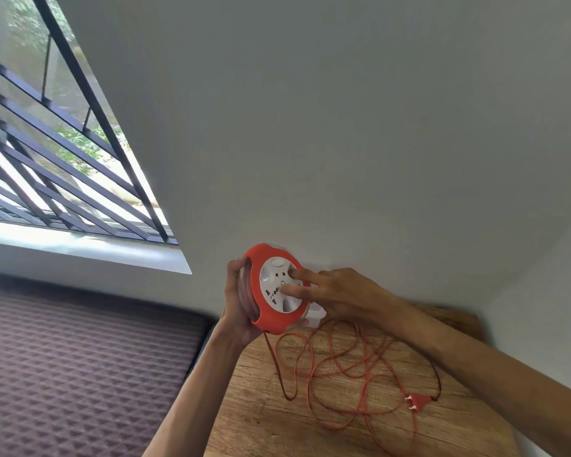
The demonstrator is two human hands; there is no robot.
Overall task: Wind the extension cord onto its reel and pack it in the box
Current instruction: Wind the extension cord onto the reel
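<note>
- The left hand (241,301) wraps the reel (279,288) from behind; its palm and most fingers are hidden by the reel's body, only thumb and fingertips showing at the rim. This grip is clenched on the reel, which it holds up off the surface (264,417).
- The right hand (340,298) is not closed on anything: two straight fingers (292,289) press flat on the reel's white face, the rest curled back.
- A white part (315,315) juts out just below the right hand's fingers, half covered; I cannot tell what it is.
- Marks on the white face are too small to read; no writing can be made out.
- The reel is round, with a smooth orange plastic rim and a white disc bearing socket holes and an oval button.
- The cord (343,367) is thin and orange, dropping from under the left grip and lying in loose tangled loops on the surface below both hands.
- The plug (417,400), orange and triangular with two pins, lies well below and right of the right hand.
- The surface is grained wood, its right edge cut off.
- Left of the left arm lies a mattress (80,364) with a quilted diamond pattern.
</note>
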